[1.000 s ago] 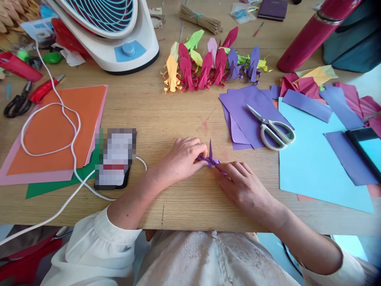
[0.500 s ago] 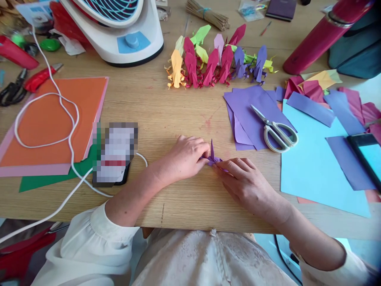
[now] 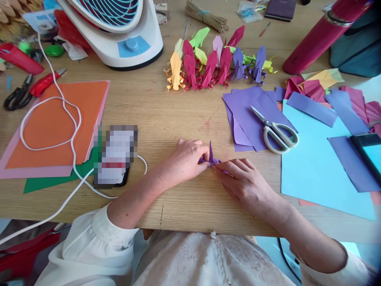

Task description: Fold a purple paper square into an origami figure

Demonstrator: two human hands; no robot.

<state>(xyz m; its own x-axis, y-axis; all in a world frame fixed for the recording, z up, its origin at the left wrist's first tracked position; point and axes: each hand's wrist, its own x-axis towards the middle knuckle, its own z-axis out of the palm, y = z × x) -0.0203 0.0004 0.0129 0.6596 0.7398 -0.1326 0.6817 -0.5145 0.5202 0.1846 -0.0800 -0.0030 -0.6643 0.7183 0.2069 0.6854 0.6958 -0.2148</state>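
Note:
A small folded purple paper piece [image 3: 211, 155] is between my hands near the middle of the wooden table, with one thin point sticking straight up. My left hand [image 3: 192, 157] pinches its left side, fingers curled. On the right side, my right hand [image 3: 241, 174] grips the lower edge between thumb and fingers. Much of the paper is hidden by the fingertips. Scissors with white handles [image 3: 278, 135] lie on purple sheets [image 3: 244, 107] to the right of my hands.
Folded paper figures [image 3: 210, 69] stand beyond my hands. A fan [image 3: 131, 47], a phone [image 3: 114, 155], a white cable [image 3: 71, 147] and orange paper [image 3: 56, 131] are left. A red bottle [image 3: 318, 39], light blue paper [image 3: 312, 171] and paper scraps are right.
The view has shifted slightly, so things at the left appear a little further right. Both hands keep their hold on the purple paper, with the left fingers showing slightly more of its left edge.

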